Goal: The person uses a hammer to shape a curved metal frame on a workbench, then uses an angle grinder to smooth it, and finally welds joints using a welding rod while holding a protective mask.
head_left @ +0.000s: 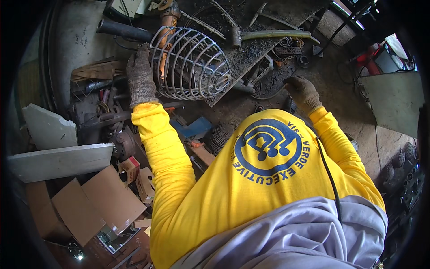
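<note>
My left hand (141,76), in a grey knit glove, grips the rim of a domed wire cage (192,62) made of bent steel rods. The cage lies on its side at the edge of a dark, sooty metal bench (251,54). My right hand (303,92), also gloved, hovers at the bench's near right corner with its fingers curled downward. What the fingers hold is hidden. A dark object (289,104) shows just under the wrist, and a black cable (331,179) runs down along my yellow right sleeve.
A hammer (268,35) lies on the bench beyond the cage, and an orange power tool (168,18) sits behind it. Flat cardboard pieces (98,201), small boxes (130,168) and a grey slab (58,161) lie lower left. Scrap metal and a wire coil (221,134) crowd the floor.
</note>
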The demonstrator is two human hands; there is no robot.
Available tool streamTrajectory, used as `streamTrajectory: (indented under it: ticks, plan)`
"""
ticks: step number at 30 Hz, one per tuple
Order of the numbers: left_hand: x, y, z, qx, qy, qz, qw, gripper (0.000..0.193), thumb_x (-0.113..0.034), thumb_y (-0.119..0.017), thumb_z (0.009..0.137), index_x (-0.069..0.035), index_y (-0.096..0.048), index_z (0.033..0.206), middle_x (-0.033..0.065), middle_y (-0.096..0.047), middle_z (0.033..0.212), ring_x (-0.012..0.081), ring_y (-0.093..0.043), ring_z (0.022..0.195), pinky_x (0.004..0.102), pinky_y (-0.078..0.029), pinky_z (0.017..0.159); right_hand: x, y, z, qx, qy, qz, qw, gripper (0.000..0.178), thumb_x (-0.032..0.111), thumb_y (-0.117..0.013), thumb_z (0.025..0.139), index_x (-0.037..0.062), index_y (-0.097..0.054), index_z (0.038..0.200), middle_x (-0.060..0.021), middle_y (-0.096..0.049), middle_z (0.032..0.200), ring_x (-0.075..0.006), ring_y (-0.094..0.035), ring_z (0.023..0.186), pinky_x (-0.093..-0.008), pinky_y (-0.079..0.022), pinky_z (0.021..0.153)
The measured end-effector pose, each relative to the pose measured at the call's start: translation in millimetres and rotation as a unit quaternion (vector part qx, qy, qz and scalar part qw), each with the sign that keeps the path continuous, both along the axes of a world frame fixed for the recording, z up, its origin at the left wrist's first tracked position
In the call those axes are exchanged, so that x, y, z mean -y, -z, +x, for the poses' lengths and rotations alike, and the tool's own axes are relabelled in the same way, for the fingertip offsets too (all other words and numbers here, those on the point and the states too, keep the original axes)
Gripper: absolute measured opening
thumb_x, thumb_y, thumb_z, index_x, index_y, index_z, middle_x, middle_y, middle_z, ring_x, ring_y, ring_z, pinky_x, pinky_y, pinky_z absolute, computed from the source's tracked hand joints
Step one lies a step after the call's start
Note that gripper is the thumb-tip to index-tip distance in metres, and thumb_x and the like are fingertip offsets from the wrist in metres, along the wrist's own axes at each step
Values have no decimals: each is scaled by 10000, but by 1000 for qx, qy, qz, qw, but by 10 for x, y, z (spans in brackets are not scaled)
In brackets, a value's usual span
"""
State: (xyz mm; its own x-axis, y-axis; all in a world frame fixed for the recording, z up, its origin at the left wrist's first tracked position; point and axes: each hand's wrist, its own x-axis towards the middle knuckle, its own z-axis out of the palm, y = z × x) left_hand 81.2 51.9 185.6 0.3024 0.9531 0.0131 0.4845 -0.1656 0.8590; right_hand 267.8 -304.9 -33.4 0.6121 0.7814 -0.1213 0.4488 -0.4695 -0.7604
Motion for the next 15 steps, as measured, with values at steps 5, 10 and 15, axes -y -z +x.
streamTrajectory:
  ticks: [5,10,15]
  plan:
    - [77,-36,-12,15,8,3,1000,581,-481,-588,917,-5,-624,1250,137,-649,1211,258,-584,1065,358,-423,961,-21,-32,-7,0,-9,-7,1000,306,290,-588,886,88,-703,1084,-172,-683,1063,-363,-640,999,-427,-503,870]
    - [125,-65,-26,3,0,19,1000,626,-522,-595,902,5,-624,1238,148,-651,1201,270,-587,1062,366,-427,956,-37,8,-12,0,-6,-12,1000,301,286,-589,889,88,-703,1085,-173,-683,1062,-363,-640,995,-427,-504,866]
    - [216,-112,5,8,-13,15,1000,657,-550,-625,872,9,-632,1219,148,-657,1184,273,-591,1048,370,-435,942,-46,71,-3,2,-6,-3,1000,292,281,-594,889,88,-704,1078,-173,-684,1059,-363,-640,992,-426,-505,864]
